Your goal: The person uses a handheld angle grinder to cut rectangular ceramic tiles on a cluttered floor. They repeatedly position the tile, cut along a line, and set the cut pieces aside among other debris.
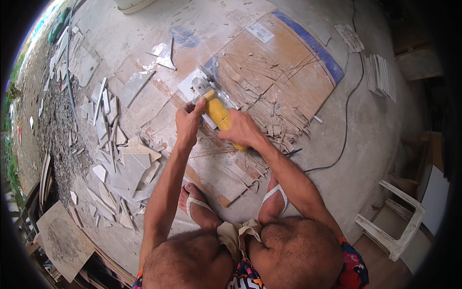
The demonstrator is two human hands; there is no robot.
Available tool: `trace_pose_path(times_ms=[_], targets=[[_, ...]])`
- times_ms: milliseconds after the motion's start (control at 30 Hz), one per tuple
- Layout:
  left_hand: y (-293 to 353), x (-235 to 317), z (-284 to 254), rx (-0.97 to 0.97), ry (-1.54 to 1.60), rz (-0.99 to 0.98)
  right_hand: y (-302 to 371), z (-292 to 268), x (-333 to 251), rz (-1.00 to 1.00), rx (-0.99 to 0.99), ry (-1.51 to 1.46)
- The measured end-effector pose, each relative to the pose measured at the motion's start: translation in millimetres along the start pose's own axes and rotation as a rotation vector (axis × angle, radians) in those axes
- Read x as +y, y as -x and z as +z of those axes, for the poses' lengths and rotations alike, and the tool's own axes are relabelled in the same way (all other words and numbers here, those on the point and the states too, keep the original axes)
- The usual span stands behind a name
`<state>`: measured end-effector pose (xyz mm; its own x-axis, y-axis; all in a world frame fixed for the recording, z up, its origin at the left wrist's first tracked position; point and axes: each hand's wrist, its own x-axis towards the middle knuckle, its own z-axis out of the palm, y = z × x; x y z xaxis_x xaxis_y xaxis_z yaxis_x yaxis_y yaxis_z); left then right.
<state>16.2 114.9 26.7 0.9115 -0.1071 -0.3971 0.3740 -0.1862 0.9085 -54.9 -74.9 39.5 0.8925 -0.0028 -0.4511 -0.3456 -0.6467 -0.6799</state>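
Observation:
A yellow angle grinder (217,114) with a grey metal head and a disc at its far end is held low over the floor in front of my feet. My right hand (242,129) is wrapped round its yellow body. My left hand (188,123) is closed at the near side of the grinder's head, its thumb pressed along it; the other fingers are partly hidden. Beneath the grinder lies a pale tile piece (188,86), mostly covered by tool and hands. A flattened cardboard sheet (284,53) with cut lines and thin broken strips lies under the work.
Broken tile pieces (127,168) are heaped at the left. A dark power cord (344,144) curves across the floor at the right. Stacked tile strips (377,74) stand at the far right, and a dirty white plastic stool (392,219) lies nearer. A bucket (132,5) stands at the far edge.

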Motion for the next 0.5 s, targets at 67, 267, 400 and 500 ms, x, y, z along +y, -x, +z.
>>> trace_pose_path(times_ms=[67,267,400,500], targets=[[3.6,-2.2,1.5,0.003,0.018,0.012,3.1,1.3,3.3,-0.027,0.011,-0.020],[10.4,-12.3,8.0,0.027,0.069,0.093,15.5,0.6,9.9,-0.014,-0.010,-0.049],[16.2,-13.4,8.0,0.009,0.018,0.079,22.0,-1.7,10.6,0.024,-0.024,-0.009],[21.9,-12.6,9.4,0.011,0.029,0.070,27.1,-2.2,11.2,0.026,-0.025,-0.010]])
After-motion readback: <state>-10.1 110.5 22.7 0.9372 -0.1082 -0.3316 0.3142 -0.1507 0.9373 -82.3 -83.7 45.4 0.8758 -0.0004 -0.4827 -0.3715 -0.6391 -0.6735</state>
